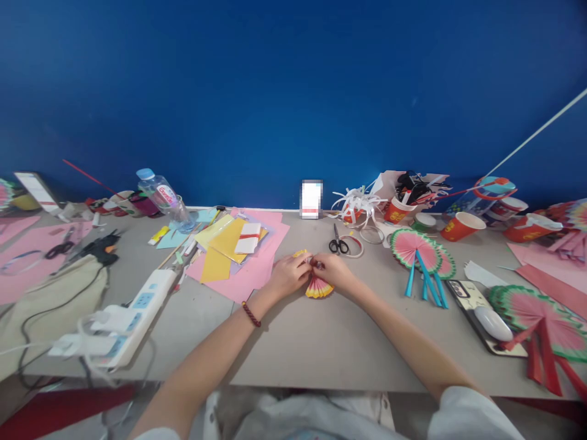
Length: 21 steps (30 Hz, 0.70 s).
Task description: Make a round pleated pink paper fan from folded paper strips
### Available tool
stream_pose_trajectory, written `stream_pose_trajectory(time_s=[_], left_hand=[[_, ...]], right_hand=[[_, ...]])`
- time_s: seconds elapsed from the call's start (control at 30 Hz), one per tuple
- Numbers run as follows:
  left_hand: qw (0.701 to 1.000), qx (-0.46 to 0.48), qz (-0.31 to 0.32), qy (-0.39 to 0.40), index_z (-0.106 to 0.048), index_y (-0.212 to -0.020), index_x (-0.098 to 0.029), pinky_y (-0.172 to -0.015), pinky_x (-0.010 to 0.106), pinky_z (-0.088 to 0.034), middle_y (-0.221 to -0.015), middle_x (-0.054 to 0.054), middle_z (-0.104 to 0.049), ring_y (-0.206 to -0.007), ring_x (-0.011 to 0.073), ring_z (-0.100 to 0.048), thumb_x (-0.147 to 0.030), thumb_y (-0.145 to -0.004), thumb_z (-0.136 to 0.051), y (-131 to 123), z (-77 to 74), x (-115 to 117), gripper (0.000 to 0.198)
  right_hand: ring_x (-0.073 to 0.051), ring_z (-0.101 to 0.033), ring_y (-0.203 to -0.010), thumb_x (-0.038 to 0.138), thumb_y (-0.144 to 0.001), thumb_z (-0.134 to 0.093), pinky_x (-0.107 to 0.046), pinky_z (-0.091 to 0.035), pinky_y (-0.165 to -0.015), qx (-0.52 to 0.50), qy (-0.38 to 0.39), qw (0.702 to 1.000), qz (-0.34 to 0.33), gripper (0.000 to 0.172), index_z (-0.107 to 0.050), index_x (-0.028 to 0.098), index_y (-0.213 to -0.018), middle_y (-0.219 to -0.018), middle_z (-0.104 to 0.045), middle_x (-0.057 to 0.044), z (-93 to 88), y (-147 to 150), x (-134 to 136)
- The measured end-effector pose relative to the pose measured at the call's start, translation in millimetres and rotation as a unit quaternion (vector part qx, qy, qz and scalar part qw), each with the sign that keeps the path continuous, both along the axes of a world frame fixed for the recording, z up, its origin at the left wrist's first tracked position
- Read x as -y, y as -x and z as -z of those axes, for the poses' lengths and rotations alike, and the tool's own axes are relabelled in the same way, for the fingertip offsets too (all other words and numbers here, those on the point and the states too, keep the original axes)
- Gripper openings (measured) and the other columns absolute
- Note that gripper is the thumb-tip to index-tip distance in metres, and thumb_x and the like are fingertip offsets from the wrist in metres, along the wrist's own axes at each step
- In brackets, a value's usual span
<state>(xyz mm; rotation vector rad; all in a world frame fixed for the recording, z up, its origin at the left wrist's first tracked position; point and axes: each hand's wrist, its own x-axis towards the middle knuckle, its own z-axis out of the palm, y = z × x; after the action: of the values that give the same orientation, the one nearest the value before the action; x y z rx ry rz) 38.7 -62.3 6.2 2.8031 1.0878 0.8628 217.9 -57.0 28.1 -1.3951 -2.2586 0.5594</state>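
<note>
A small pleated paper fan, pink with a yellow edge, is between my hands at the middle of the table. My left hand has its fingers closed on the fan's left side, and part of the yellow edge shows above them. At the gathered centre, the fingers of my right hand are pinched together; whether they also grip something small there cannot be made out. Black-handled scissors lie just beyond my right hand, beside a roll of tape.
Pink paper sheets and yellow sheets lie left of my hands. A power strip, glue gun and tilted bottle are farther left. Finished rosettes, a mouse and red paper cups stand right.
</note>
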Motion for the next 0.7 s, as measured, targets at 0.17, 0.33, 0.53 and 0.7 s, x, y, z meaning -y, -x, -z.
stream_pose_trajectory(time_s=[0.17, 0.33, 0.53, 0.7], left_hand=[[0.998, 0.041, -0.015, 0.037, -0.063, -0.084, -0.020, -0.077, 0.030, -0.045, -0.105, 0.005, -0.065, -0.084, 0.0166, -0.061, -0.019, -0.087, -0.046, 0.0, -1.2, 0.4, 0.017], [0.989, 0.103, -0.026, 0.106, -0.062, -0.076, -0.019, -0.070, 0.026, -0.045, -0.082, 0.002, -0.066, -0.076, 0.0151, -0.059, -0.015, -0.081, -0.051, -1.1, -2.0, -0.6, 0.012], [0.979, 0.146, -0.035, 0.140, -0.064, -0.076, -0.021, -0.073, 0.028, -0.045, -0.080, 0.002, -0.067, -0.078, 0.0158, -0.060, -0.019, -0.081, -0.055, -0.3, 0.6, -0.9, 0.010], [0.971, 0.154, -0.043, 0.176, -0.065, -0.078, -0.020, -0.071, 0.027, -0.046, -0.082, 0.002, -0.068, -0.079, 0.0160, -0.060, -0.020, -0.081, -0.056, -0.2, -3.8, 0.2, 0.009]], right_hand=[[-0.014, -0.056, -0.074, 0.012, -0.076, -0.054, -0.022, -0.036, -0.065, 0.021, -0.014, 0.999, -0.031, 0.013, -0.065, 0.016, -0.079, -0.080, -0.065, -0.004, 1.0, -0.8, 0.2], [-0.013, -0.057, -0.076, 0.007, -0.075, -0.054, -0.021, -0.038, -0.067, -0.023, -0.016, 0.997, -0.072, 0.017, -0.066, 0.018, -0.081, -0.082, -0.065, -0.003, 3.8, -3.7, -2.2], [-0.013, -0.055, -0.072, 0.006, -0.075, -0.054, -0.021, -0.037, -0.064, -0.026, -0.009, 0.996, -0.084, 0.019, -0.066, 0.019, -0.081, -0.079, -0.063, -0.002, 0.4, -3.4, -1.9], [-0.012, -0.055, -0.070, 0.007, -0.075, -0.054, -0.021, -0.037, -0.064, -0.050, 0.003, 0.995, -0.090, 0.019, -0.067, 0.018, -0.081, -0.078, -0.064, -0.002, 1.2, -4.7, -2.8]])
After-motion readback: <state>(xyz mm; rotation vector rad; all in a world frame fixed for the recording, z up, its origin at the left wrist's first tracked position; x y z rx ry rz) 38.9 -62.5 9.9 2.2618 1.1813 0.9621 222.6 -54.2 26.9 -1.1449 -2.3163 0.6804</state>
